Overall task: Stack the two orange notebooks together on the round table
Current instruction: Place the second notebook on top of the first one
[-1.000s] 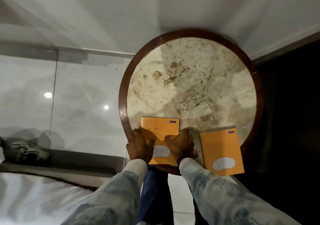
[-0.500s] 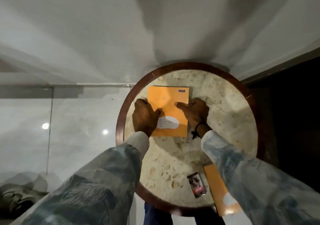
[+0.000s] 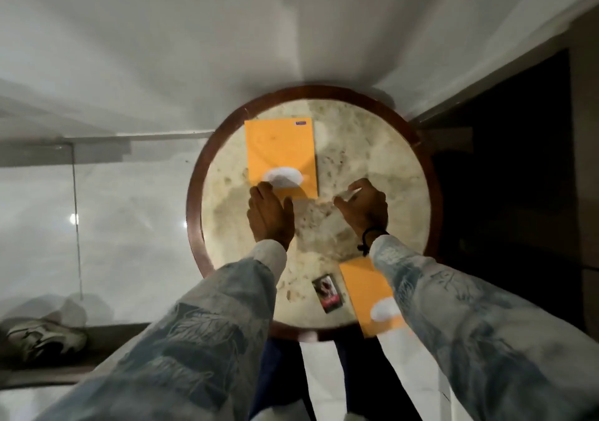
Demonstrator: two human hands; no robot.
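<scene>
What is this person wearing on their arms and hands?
Both arms are in long pale blue-grey sleeves with a darker mottled, sketch-like print and lighter plain cuffs. The left hand is bare; the right hand is bare too, with a dark cord bracelet at the wrist.

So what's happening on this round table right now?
A person is gathering two orange notebooks. The far notebook lies flat on the round table; the left hand touches its near edge, while the right hand is open beside it. The near notebook overhangs the table's edge, next to a small card. Nothing is stacked yet.
</scene>
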